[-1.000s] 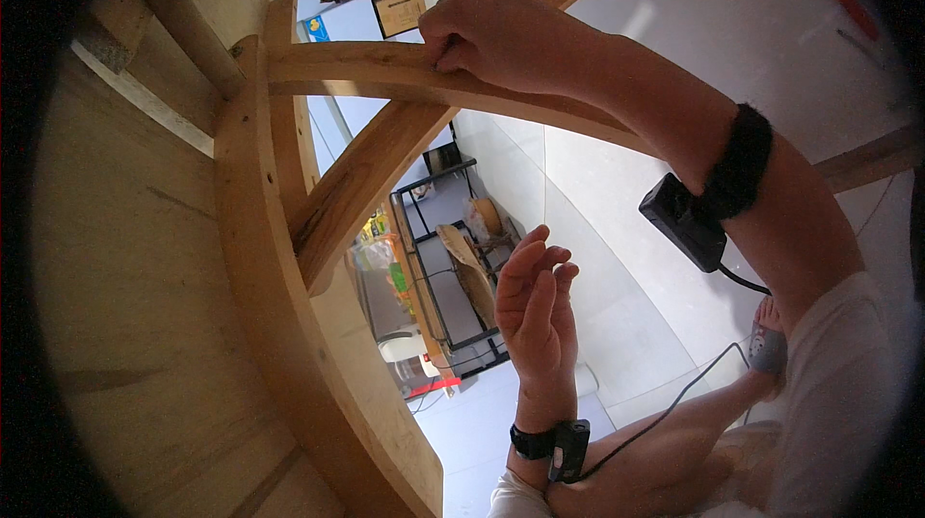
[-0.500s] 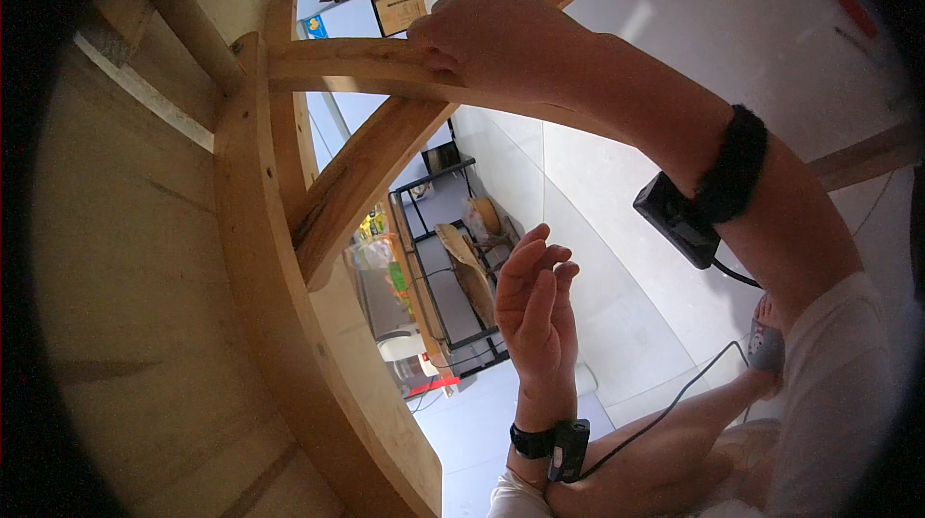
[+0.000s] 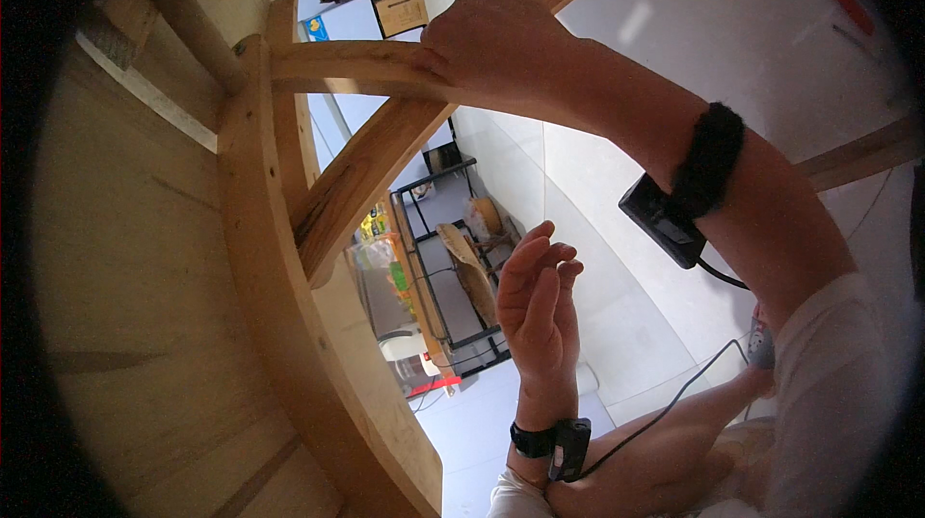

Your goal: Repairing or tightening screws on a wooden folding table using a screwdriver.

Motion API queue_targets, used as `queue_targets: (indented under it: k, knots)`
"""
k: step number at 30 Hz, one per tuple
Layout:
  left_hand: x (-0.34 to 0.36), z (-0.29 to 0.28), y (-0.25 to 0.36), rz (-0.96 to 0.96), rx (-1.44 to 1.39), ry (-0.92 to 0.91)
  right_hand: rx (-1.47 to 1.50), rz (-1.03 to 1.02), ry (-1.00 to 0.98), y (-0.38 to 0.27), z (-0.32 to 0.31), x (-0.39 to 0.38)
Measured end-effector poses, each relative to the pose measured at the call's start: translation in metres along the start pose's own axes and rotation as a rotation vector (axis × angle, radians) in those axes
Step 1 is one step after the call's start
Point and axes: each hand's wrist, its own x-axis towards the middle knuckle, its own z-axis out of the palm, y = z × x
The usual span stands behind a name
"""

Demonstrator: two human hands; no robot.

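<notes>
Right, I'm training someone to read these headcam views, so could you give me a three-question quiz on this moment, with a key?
1. True or false: the left hand is holding something.

2. Where is the right hand?
A) flat on the floor
B) at a wooden rail
C) on the black rack

3. What colour is the forearm band on the right hand's side?

Key: 1. False, it is empty with loosely curled fingers. 2. B. 3. Black.
</notes>
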Motion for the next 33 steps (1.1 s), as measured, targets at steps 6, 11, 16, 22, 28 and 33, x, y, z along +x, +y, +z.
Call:
queue_targets:
  k: [6, 11, 16, 22, 28, 33]
  knots:
    - [0.0, -0.001, 0.001, 0.016, 0.008, -0.013, 0.145, 0.091, -0.151, -0.001, -0.005, 0.005]
    - [-0.001, 0.001, -0.001, -0.008, -0.003, 0.002, 0.085, -0.019, 0.059, 0.023, 0.021, -0.002]
    - [-0.003, -0.006, -0.002, 0.0, -0.002, -0.012, 0.702, 0.205, 0.072, 0.017, 0.009, -0.006]
    - [-0.004, -0.006, -0.003, -0.023, -0.009, 0.009, 0.742, -0.017, 0.197, 0.017, 0.014, -0.007]
    - [-0.003, -0.006, -0.003, -0.022, 0.002, 0.005, 0.654, 0.083, 0.115, 0.013, 0.013, -0.004]
    - [-0.003, -0.004, -0.002, -0.015, -0.001, -0.004, 0.58, 0.127, 0.092, 0.008, 0.007, -0.003]
